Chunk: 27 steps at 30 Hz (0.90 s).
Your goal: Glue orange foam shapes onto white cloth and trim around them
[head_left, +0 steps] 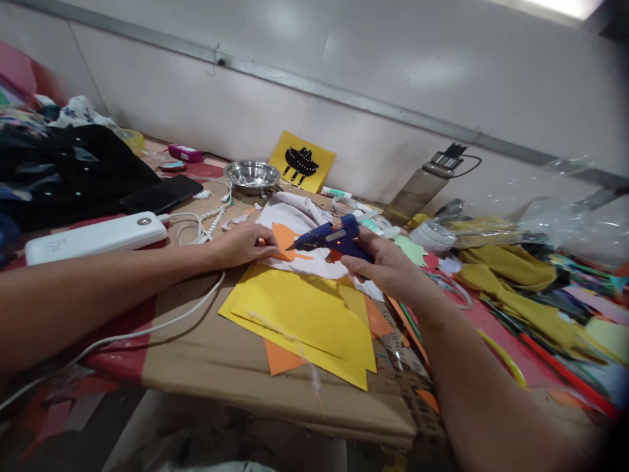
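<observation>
A blue hot glue gun (334, 237) is gripped in my right hand (376, 259), its nozzle pointing left and a small orange light glowing on its side. Close to the nozzle lies an orange paper cutout (285, 237), on top of crumpled white paper (327, 267). My left hand (250, 244) pinches the cutout's left edge with closed fingers. Whether the nozzle touches the paper I cannot tell. Nearer to me, yellow paper sheets (299, 314) rest on the cardboard (196, 347), with stringy glue wisps across them.
A white power bank (95, 237) with a cable and a black phone (162, 193) lie left. Behind are a metal bowl (252, 176) and a yellow card (319, 164) with a black cutout. A bottle (422, 187) leans at right, near mustard cloth (511, 265) and scraps.
</observation>
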Each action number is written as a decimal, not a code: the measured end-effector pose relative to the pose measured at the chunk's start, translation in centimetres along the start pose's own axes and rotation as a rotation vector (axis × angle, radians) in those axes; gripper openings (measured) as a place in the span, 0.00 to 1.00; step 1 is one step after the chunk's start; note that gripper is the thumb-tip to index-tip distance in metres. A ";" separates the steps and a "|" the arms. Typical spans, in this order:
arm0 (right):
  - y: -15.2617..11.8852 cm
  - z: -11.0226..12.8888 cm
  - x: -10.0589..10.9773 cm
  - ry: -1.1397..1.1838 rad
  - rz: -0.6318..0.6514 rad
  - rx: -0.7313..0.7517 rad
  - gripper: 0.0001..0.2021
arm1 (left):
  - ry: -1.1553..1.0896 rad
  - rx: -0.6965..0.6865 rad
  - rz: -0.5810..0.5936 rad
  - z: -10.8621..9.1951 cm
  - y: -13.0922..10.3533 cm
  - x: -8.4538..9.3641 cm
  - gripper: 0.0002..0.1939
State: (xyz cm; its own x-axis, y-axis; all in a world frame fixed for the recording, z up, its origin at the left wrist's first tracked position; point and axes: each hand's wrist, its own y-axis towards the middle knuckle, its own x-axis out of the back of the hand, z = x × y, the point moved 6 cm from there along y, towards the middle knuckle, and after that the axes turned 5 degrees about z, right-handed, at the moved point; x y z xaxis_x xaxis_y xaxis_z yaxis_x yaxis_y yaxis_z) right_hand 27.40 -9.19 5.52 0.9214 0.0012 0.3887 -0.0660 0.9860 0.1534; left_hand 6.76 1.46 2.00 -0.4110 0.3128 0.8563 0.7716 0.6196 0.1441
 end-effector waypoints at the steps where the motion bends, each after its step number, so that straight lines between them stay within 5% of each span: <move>1: 0.0 0.3 -0.1 -0.039 0.005 0.013 0.22 | -0.004 0.004 -0.005 -0.1 0.0 0.0 0.08; 9: 0.0 0.8 -1.5 -0.321 0.042 0.072 0.14 | -0.045 0.040 0.032 0.1 0.2 -0.1 0.08; 21: -0.3 0.4 -3.5 -0.570 0.159 0.105 0.19 | -0.069 -0.035 0.125 0.5 0.4 -0.3 0.15; 27: -0.3 0.4 -3.4 -0.591 0.155 0.105 0.19 | -0.213 0.045 0.044 1.9 0.5 -0.2 0.19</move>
State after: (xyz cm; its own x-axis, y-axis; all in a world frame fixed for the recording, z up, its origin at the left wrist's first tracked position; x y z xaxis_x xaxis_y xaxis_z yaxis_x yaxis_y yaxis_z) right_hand 24.10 -9.52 4.51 0.5317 0.0206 0.8467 -0.2474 0.9599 0.1320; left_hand 6.26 3.09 0.98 -0.4745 0.4827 0.7361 0.7706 0.6320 0.0822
